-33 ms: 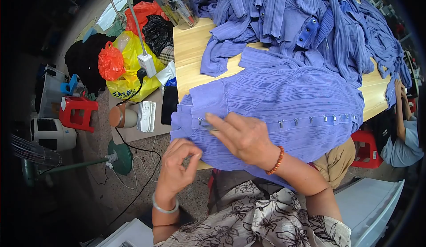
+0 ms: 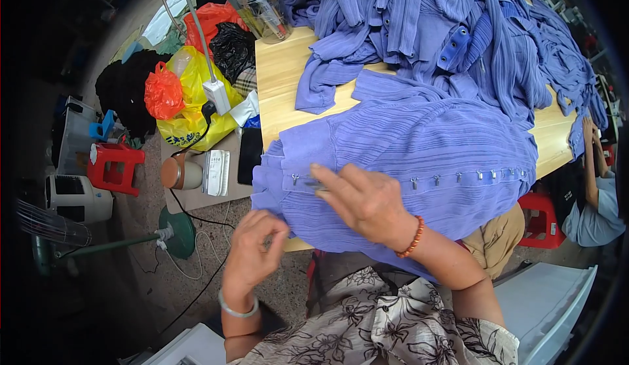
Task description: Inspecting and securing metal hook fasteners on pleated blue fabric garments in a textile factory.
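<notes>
A purple ribbed knit garment point(image 2: 419, 129) lies spread across the wooden table, with a row of small metal hooks point(image 2: 480, 175) along its front strip. My right hand point(image 2: 367, 201) is over that strip, near its left end. Its thumb and fingers are pinched around a small, thin, greyish thing, blurred and too small to name. One hook point(image 2: 295, 178) shows just left of these fingertips. My left hand point(image 2: 254, 247) hovers by the garment's lower left edge, its fingers curled toward the thumb; what they hold, if anything, cannot be made out.
More purple garments point(image 2: 419, 31) are heaped on the table's far side. A clear tool jar point(image 2: 270, 21) stands at the table's far left corner. Left of the table are a yellow bag point(image 2: 190, 113), a lidded jar point(image 2: 187, 173) and a black phone-like slab point(image 2: 250, 155). Another person point(image 2: 595, 201) works at far right.
My left hand has shifted slightly left, away from the garment's edge. My right hand has moved a little to the right, still pinched. The garment lies as before.
</notes>
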The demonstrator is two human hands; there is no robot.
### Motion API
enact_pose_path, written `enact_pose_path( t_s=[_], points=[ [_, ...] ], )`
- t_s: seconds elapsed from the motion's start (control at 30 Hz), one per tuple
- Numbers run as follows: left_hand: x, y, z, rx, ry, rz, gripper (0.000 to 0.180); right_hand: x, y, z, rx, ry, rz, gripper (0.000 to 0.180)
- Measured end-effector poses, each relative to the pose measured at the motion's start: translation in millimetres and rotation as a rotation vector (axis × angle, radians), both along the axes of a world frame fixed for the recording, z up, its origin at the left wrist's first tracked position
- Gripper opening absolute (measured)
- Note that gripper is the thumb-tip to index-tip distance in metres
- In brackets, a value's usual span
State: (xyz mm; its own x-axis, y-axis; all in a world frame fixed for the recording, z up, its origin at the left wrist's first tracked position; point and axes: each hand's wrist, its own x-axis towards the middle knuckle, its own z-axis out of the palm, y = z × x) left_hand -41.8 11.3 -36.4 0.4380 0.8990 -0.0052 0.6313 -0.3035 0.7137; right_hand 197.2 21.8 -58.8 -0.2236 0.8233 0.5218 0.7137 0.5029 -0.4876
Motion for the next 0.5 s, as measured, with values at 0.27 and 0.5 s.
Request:
enact_pose_path(
  t_s=[0.27,0.5],
  points=[
    [-86,-20,-32,0.318,0.969,0.602,0.008,49,-25,9,-0.003,-0.081,-0.120,0.046],
    [9,-7,-26,0.408,0.005,0.279,0.012,70,-51,15,0.008,-0.127,-0.209,0.048]
  ],
)
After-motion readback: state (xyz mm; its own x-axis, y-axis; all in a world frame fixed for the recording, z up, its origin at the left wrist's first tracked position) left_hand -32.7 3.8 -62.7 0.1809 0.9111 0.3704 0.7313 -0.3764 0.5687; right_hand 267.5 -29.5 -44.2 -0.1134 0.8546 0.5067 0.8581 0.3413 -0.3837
